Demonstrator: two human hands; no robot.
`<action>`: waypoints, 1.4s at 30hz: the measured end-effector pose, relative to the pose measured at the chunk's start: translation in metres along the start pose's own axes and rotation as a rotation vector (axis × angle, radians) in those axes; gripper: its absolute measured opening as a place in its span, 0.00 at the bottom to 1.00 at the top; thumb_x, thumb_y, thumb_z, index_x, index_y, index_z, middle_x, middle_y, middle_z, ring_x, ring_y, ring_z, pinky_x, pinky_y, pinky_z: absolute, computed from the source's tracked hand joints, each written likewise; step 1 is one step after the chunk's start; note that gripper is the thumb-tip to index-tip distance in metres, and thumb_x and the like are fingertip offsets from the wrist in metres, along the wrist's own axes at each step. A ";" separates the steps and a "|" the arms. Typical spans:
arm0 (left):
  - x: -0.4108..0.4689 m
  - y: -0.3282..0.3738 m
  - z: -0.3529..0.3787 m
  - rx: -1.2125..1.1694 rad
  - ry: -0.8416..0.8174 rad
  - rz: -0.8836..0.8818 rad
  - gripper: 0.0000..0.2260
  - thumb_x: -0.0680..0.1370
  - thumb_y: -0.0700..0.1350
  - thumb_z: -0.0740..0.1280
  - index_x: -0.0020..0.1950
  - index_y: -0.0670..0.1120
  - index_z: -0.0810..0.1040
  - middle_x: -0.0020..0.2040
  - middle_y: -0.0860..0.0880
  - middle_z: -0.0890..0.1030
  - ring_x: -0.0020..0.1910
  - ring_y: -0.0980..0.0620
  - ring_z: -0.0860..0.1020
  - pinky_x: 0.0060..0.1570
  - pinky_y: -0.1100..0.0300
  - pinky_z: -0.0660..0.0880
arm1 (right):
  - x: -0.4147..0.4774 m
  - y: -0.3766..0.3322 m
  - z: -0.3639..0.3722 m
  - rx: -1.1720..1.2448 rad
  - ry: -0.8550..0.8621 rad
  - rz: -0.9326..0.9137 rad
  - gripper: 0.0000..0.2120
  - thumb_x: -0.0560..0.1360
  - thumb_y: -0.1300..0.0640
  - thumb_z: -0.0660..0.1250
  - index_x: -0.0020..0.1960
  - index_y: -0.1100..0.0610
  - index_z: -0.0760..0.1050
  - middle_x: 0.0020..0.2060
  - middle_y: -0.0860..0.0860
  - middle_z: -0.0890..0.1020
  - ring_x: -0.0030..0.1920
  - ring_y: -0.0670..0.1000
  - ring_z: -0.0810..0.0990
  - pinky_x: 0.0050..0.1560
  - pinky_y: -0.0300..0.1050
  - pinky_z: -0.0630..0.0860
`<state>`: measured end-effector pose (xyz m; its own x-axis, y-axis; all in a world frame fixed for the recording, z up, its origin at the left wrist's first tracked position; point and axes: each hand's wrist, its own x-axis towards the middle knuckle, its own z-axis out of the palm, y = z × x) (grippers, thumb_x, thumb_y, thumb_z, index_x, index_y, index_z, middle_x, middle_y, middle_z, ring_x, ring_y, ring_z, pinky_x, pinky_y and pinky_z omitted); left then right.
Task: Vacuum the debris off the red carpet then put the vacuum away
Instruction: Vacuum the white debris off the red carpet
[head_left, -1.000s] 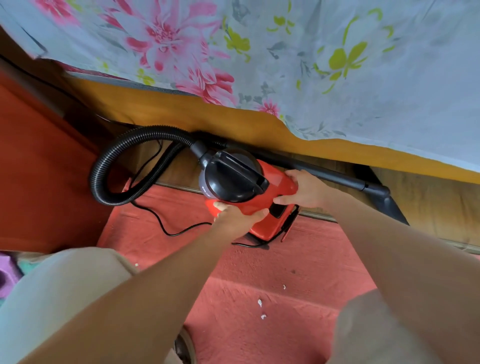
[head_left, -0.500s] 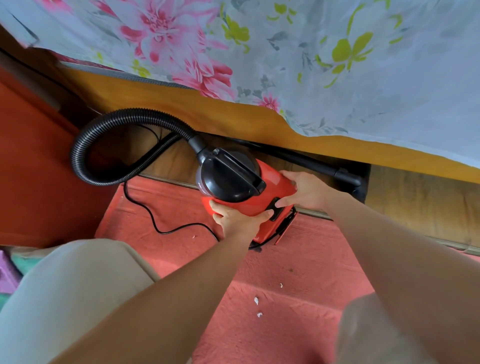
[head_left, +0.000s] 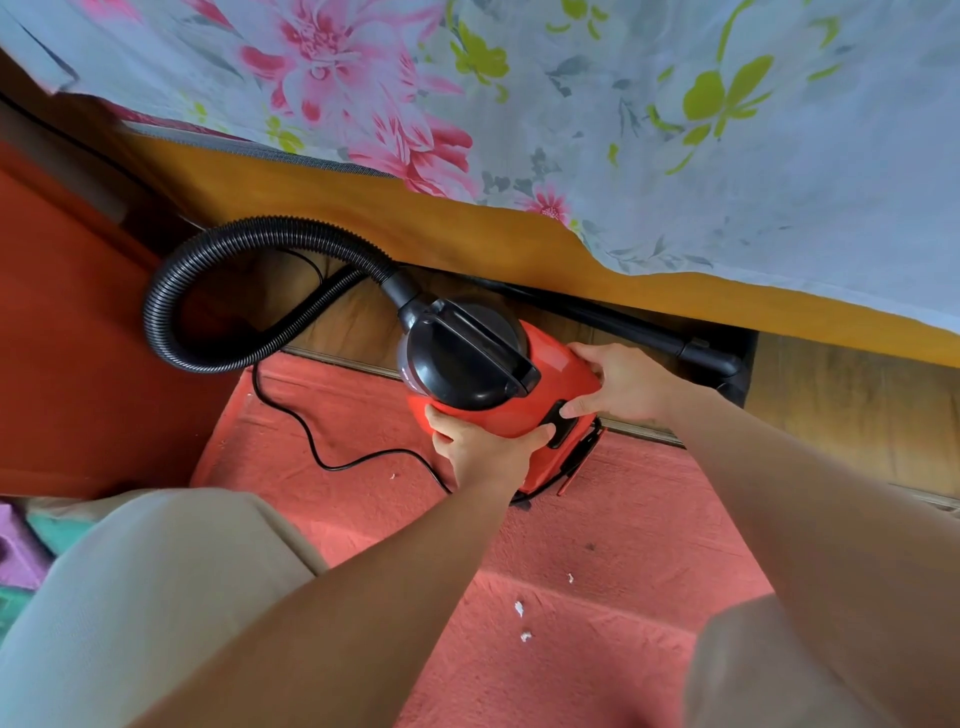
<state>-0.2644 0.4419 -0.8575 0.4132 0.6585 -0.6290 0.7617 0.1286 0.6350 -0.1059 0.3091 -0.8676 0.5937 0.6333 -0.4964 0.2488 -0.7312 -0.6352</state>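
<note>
A small red vacuum (head_left: 550, 364) with a black domed top sits at the far edge of the red carpet (head_left: 613, 519), partly under the bed. My left hand (head_left: 483, 447) grips its near side. My right hand (head_left: 621, 384) holds its right end, thumb at the black switch. A black ribbed hose (head_left: 171, 291) loops out to the left, and the black wand (head_left: 691, 348) runs right beneath the bed frame. A thin black cord (head_left: 311, 441) trails across the carpet. Small white scraps (head_left: 519, 608) lie on the carpet near my knees.
A yellow-orange bed rail (head_left: 467, 234) with a floral sheet (head_left: 623, 104) hanging over it spans the top. Wood floor (head_left: 841, 405) shows under the bed at right. An orange-red panel (head_left: 67, 364) stands at left. My knees fill the lower corners.
The vacuum has slid further under the bed, both hands staying on it. The wand has gone deeper beneath the frame and the hose loop has shifted left.
</note>
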 end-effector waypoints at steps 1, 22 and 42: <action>0.000 0.000 -0.001 0.009 0.004 0.007 0.65 0.60 0.53 0.85 0.79 0.53 0.39 0.77 0.42 0.55 0.71 0.41 0.67 0.61 0.47 0.74 | -0.001 -0.002 0.002 -0.019 0.019 -0.006 0.46 0.64 0.45 0.81 0.77 0.51 0.64 0.64 0.45 0.78 0.62 0.48 0.77 0.64 0.42 0.72; 0.084 0.098 -0.132 0.862 -0.025 0.913 0.26 0.77 0.38 0.69 0.74 0.46 0.69 0.71 0.45 0.69 0.70 0.43 0.69 0.70 0.49 0.66 | 0.022 -0.142 0.038 -0.109 0.346 -0.161 0.18 0.77 0.43 0.66 0.57 0.56 0.73 0.46 0.54 0.82 0.47 0.57 0.81 0.46 0.52 0.77; 0.102 0.123 -0.135 1.360 -0.215 0.768 0.14 0.80 0.42 0.61 0.60 0.57 0.80 0.60 0.47 0.78 0.54 0.42 0.79 0.50 0.50 0.75 | -0.033 -0.154 0.048 -0.134 0.117 -0.184 0.07 0.76 0.53 0.66 0.45 0.57 0.76 0.36 0.50 0.81 0.38 0.52 0.80 0.40 0.48 0.75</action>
<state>-0.1958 0.6247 -0.7830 0.8667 0.1216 -0.4837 0.1564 -0.9872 0.0320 -0.2004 0.4129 -0.7817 0.6113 0.7311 -0.3030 0.4555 -0.6381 -0.6208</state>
